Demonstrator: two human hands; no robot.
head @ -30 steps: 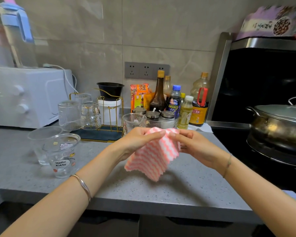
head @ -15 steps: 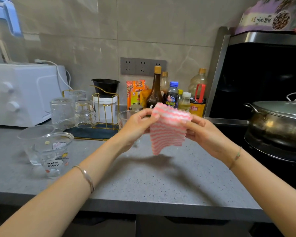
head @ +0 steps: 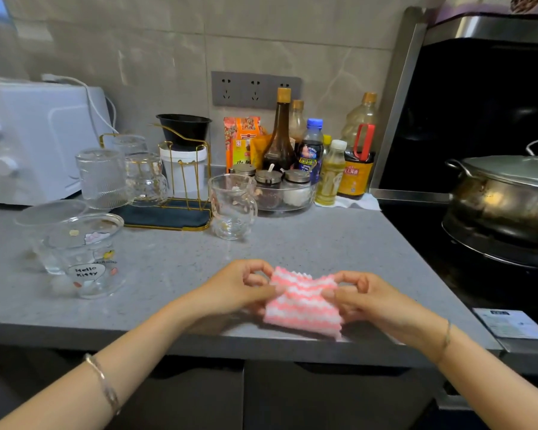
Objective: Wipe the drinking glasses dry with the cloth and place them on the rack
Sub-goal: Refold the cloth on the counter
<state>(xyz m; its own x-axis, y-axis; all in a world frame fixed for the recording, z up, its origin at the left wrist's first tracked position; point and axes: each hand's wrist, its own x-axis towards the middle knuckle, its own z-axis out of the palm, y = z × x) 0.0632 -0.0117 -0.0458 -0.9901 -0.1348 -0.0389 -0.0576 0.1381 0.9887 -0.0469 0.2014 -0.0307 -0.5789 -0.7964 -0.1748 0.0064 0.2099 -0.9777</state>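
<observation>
Above counter edge, pink-white wavy-striped cloth [head: 303, 302], pinched both sides

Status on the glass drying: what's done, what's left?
Done: inverted glasses stand at the rack. In hand: left hand and right hand both pinch the cloth, no glass held. Left: the Hello Kitty glass, the plain glass behind it and the handled glass, upright on the counter.

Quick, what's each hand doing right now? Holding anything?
Left hand: pinching the left edge of the pink-and-white cloth.
Right hand: pinching the cloth's right edge.
</observation>
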